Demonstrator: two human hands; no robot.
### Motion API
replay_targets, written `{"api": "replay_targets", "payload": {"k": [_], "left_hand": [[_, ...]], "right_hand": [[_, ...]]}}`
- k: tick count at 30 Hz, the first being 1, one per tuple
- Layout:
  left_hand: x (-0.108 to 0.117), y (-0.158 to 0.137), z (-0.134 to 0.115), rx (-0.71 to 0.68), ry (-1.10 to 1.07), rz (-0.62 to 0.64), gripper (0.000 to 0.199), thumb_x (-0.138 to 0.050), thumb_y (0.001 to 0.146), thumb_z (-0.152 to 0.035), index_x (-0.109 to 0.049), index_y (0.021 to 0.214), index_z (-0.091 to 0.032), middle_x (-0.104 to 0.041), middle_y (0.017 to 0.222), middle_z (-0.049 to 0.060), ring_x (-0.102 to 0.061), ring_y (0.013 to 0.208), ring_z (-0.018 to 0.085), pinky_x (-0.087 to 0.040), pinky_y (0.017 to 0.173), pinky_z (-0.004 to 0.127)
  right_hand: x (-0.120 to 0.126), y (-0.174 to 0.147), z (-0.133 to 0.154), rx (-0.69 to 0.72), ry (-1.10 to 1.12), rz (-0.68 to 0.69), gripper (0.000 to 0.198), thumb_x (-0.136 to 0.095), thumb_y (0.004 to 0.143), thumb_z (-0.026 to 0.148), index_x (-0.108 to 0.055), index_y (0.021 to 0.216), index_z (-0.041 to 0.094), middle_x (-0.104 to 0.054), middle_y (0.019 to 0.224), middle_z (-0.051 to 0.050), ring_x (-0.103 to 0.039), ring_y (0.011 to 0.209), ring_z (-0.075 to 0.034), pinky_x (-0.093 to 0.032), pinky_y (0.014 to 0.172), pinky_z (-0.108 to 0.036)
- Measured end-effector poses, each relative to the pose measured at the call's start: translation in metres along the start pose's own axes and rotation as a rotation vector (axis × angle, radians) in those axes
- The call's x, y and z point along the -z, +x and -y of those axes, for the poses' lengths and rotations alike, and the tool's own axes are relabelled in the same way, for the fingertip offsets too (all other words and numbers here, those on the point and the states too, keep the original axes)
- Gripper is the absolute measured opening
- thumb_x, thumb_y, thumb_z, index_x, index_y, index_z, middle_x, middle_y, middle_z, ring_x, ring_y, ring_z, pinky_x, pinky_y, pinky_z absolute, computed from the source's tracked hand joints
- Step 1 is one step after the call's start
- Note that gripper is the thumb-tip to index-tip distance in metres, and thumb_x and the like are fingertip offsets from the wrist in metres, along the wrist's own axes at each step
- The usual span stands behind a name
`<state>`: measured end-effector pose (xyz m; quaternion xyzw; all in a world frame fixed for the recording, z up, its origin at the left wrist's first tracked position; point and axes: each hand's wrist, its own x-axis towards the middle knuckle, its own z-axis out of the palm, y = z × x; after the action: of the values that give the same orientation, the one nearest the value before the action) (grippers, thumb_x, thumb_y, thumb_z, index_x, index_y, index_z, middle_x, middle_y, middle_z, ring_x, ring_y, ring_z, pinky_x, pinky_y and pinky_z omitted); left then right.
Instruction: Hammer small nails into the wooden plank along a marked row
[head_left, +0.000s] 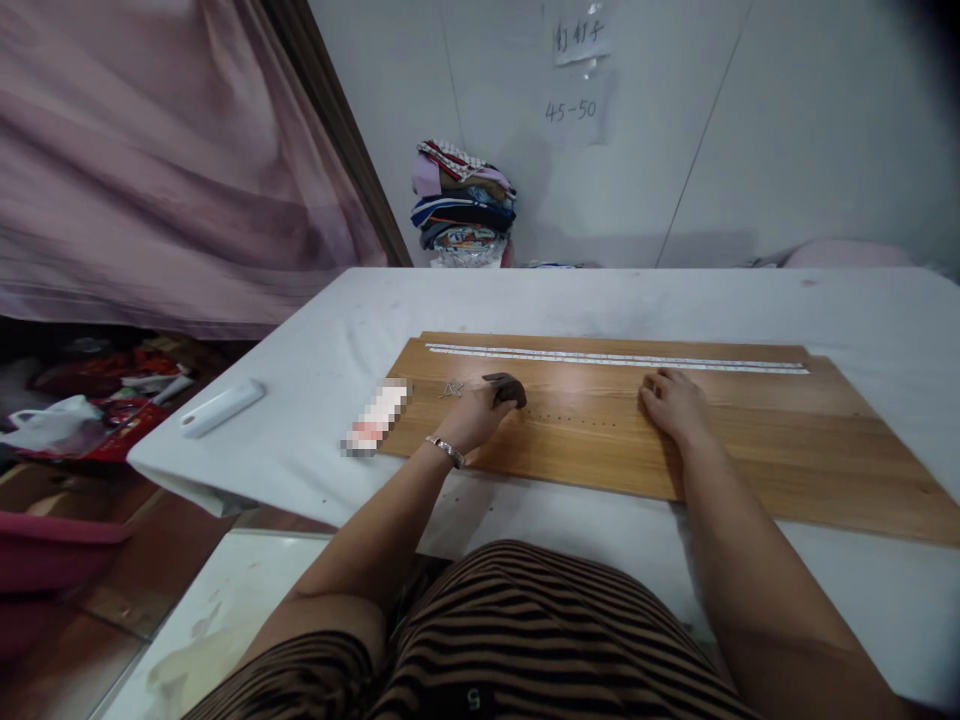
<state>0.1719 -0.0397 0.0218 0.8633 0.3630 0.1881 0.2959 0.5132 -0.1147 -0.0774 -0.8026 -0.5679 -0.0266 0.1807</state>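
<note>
A wooden board (780, 450) lies flat on a white-covered table. Over its left part is my left hand (471, 418), a bracelet at the wrist, its fingers closed on a dark brown curved piece (510, 388) whose kind I cannot make out. Just beyond that hand lies a small heap of thin metal nails (452, 388). A row of small dark dots (577, 420) runs along the board between both hands. Further right, my right hand (675, 402) rests on the board with fingers bent together; anything in them is hidden. Two printed measuring strips (615, 360) run near the far edge.
Left of the board are a pixelated item (379, 415) and a white cylinder (225, 408) on the white tablecloth (300, 350). Folded cloths (465, 205) are stacked behind the table. A pink curtain (165, 150) hangs at left; handwritten papers (577, 85) are on the wall.
</note>
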Motion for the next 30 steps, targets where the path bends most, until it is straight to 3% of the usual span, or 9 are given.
{"api": "replay_targets", "payload": {"k": [30], "left_hand": [[-0.0048, 0.0010, 0.0037, -0.001, 0.029, -0.028, 0.016, -0.057, 0.084, -0.016, -0.072, 0.084, -0.021, -0.071, 0.096, 0.004, -0.065, 0.095, 0.020, -0.050, 0.094, 0.034]], "right_hand": [[-0.0030, 0.0009, -0.0018, -0.003, 0.017, 0.005, 0.033, -0.046, 0.092, 0.031, -0.072, 0.108, 0.020, -0.067, 0.121, -0.014, -0.057, 0.115, -0.031, -0.043, 0.097, -0.045]]}}
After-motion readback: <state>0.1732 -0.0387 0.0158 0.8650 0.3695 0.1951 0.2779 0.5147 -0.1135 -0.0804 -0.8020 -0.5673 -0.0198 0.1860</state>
